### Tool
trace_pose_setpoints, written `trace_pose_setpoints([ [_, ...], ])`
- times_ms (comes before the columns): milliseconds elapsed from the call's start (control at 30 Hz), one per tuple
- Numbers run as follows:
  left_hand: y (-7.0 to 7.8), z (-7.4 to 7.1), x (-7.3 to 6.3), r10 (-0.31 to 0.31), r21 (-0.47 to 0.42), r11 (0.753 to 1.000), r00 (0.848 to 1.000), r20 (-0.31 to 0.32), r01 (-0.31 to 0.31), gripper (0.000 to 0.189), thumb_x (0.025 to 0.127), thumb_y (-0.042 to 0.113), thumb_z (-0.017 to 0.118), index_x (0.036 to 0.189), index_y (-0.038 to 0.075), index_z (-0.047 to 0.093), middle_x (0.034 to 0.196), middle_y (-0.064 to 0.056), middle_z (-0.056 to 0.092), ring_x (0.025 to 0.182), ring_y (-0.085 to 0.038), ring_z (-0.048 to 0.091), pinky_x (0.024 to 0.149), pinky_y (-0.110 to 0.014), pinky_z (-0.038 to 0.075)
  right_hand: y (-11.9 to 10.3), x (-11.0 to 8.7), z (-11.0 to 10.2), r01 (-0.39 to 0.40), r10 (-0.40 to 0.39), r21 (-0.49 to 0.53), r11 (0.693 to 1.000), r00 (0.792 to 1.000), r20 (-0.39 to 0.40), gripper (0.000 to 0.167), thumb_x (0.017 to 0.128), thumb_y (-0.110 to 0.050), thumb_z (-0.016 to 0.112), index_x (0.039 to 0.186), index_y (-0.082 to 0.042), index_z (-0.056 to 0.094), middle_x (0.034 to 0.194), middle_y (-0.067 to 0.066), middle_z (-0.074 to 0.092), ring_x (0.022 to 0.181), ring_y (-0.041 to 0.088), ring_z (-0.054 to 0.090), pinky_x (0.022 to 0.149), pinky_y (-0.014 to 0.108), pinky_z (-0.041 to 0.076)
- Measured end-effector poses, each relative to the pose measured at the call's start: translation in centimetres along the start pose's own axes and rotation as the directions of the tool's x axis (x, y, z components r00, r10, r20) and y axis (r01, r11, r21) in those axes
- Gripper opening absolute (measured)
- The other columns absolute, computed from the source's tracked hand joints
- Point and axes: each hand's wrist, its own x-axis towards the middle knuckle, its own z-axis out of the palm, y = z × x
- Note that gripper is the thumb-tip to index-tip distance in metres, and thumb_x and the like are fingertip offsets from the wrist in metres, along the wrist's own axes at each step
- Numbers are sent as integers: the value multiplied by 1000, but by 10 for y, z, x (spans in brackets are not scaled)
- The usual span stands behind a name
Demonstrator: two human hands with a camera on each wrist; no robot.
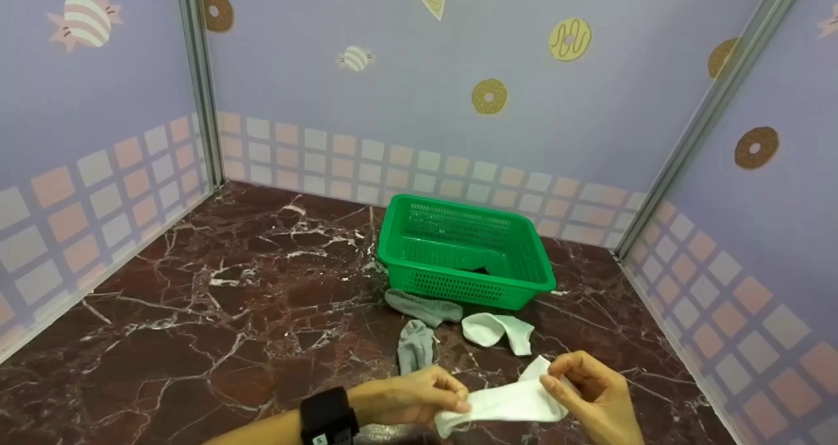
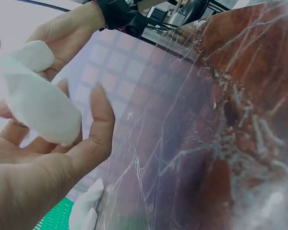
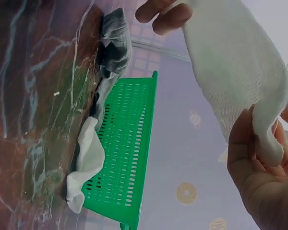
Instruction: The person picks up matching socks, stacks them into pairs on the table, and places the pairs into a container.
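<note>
Plainly, one white sock [image 1: 507,402] is held up between two hands

From where I stand, the person's left hand [image 1: 416,396], a black band [image 1: 328,417] on its wrist, pinches one end of it between thumb and finger. Their right hand [image 1: 599,396] has thumb and fingers closed on the other end, where the fabric folds over. Between them the sock hangs above the dark red marbled tabletop [image 1: 196,340], near its front edge.

Just beyond lie a crumpled grey sock [image 1: 416,350], another grey sock [image 1: 425,309] stretched out before the green basket [image 1: 458,289], and a bent second white sock [image 1: 483,329] to their right. I spot something dark [image 1: 482,270] inside the basket, too little of it showing to name. Behind stands a lilac wall [image 1: 393,13] with painted doughnuts and pink and white squares.
</note>
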Motion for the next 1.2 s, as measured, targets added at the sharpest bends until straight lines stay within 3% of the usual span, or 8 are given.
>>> trace_pose_setpoints([
  [133, -1, -3, -4, 34, -7, 999, 993, -115, -35, 14, 91, 7, 60, 79, 12, 54, 85, 1, 53, 78, -9, 54, 64, -21, 51, 9, -5, -5, 63, -63, -1, 998, 996, 63, 25, 81, 25, 59, 102, 11, 63, 87, 19, 66, 60, 13, 58, 50, 23, 45],
  [267, -1, -6, -10, 78, -30, 996, 965, -250, -89, 17, 86, -7, 62, 88, 8, 53, 93, -7, 60, 87, -17, 62, 69, -26, 55, 17, -9, -14, 109, -118, 59, 992, 974, 192, 40, 81, 26, 56, 120, 17, 55, 104, 23, 65, 80, 20, 69, 63, 23, 53],
  [400, 2, -7, -15, 100, -49, 991, 936, -336, -123, 25, 84, -10, 64, 101, 3, 54, 104, -15, 63, 93, -24, 64, 73, -31, 55, 22, -13, -21, 26, -54, 96, 995, 952, 301, 49, 84, 21, 57, 131, 16, 45, 125, 17, 56, 83, 23, 68, 60, 26, 53],
  [500, 4, -7, -17, 121, -46, 988, 923, -366, -148, 30, 83, -7, 68, 110, 0, 54, 105, -16, 64, 93, -24, 65, 74, -33, 55, 27, -16, -25, -44, 3, 99, 994, 925, 379, 38, 85, 19, 57, 123, 13, 51, 129, 10, 55, 90, 23, 67, 63, 26, 53],
  [633, 4, -8, -21, 131, -50, 985, 908, -399, -164, 31, 86, 3, 71, 112, -1, 55, 106, -16, 66, 93, -23, 66, 74, -31, 55, 30, -18, -30, -175, 152, 17, 984, 894, 422, 14, 88, 12, 59, 101, 6, 59, 122, 18, 60, 100, 18, 65, 70, 26, 54],
  [767, 3, -9, -24, 145, -50, 981, 885, -443, -186, 26, 88, 10, 71, 108, 2, 59, 106, -16, 66, 95, -24, 66, 77, -33, 55, 31, -20, -31, -330, 296, 0, 944, 847, 442, 13, 91, 5, 59, 104, 8, 62, 121, 31, 55, 98, 15, 64, 72, 24, 54],
  [967, 2, -10, -28, 171, -27, 977, 854, -491, -212, 19, 87, 8, 71, 102, 2, 61, 98, -13, 65, 92, -23, 65, 77, -34, 55, 40, -21, -32, -396, 291, 93, 913, 797, 529, 21, 94, 9, 50, 111, 12, 62, 109, 13, 67, 70, 3, 58, 59, 20, 47],
  [1200, -5, -12, -32, 148, 10, 986, 860, -489, -165, 21, 87, 5, 69, 105, -2, 60, 98, -14, 64, 92, -24, 65, 72, -35, 56, 50, -25, -31, -416, 270, 162, 895, 794, 544, 28, 95, 11, 43, 119, 13, 58, 80, -3, 61, 57, 3, 41, 48, 34, 34],
])
